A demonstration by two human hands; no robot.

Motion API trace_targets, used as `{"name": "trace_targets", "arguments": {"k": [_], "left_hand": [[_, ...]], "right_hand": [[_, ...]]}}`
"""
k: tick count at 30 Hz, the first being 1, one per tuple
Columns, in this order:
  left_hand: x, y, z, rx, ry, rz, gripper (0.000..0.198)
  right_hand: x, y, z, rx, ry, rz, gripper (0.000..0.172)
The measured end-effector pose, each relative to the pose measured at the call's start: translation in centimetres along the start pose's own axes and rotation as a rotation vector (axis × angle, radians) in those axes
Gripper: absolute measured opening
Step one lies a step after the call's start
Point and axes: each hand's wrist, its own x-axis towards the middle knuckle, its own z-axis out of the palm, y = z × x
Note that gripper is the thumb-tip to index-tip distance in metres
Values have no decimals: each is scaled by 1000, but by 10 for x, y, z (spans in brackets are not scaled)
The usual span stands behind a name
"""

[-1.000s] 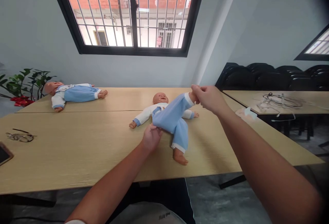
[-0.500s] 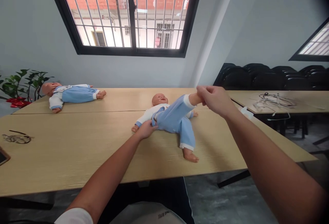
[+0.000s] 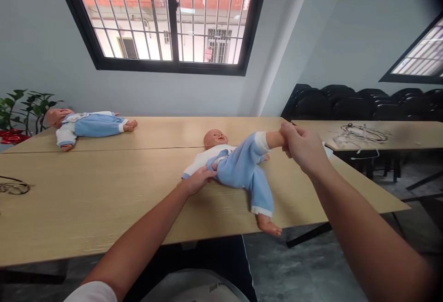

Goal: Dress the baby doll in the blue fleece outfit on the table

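On the wooden table, close to its near edge, there lies on its back a doll in a white top and blue trousers; its head points away from the person. The right hand is clamped around the end of one bare leg, which it holds raised above the table; the foot of this leg is hidden inside the grasp. The left hand is at the waistband, its fingertips touching the blue cloth; whether they pinch it or only press, I cannot tell. The other foot lies low, just at the table's edge.

As I judge, the doll is rather light; its head and feet look like smooth, firm plastic, which may be a little slippery, while the clothing seems soft and would stretch or slide under a pull; nothing in it appears very fragile. A good place to take hold is the bare ankle, just past the white cuff, with a second hold at the waist to steady the body; the cloth alone gives probably a weaker hold.

A second doll lies farther off to the left; glasses rest near the left border of the view.
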Motion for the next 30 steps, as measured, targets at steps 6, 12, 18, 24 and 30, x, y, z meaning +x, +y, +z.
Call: {"name": "trace_targets", "arguments": {"k": [6, 12, 18, 24, 30], "left_hand": [[-9, 12, 8, -176, -332, -42, 61], [-3, 10, 13, 254, -89, -35, 41], [16, -9, -7, 313, 291, -92, 29], [27, -21, -20, 296, 444, -176, 21], [23, -13, -11, 195, 562, -262, 42]], "right_hand": [[4, 5, 3, 90, -9, 59, 50], [1, -3, -4, 75, -68, 68, 50], [-11, 12, -25, 77, -15, 62, 49], [-26, 47, -19, 211, 98, 94, 44], [-90, 24, 32, 299, -101, 53, 27]]}}
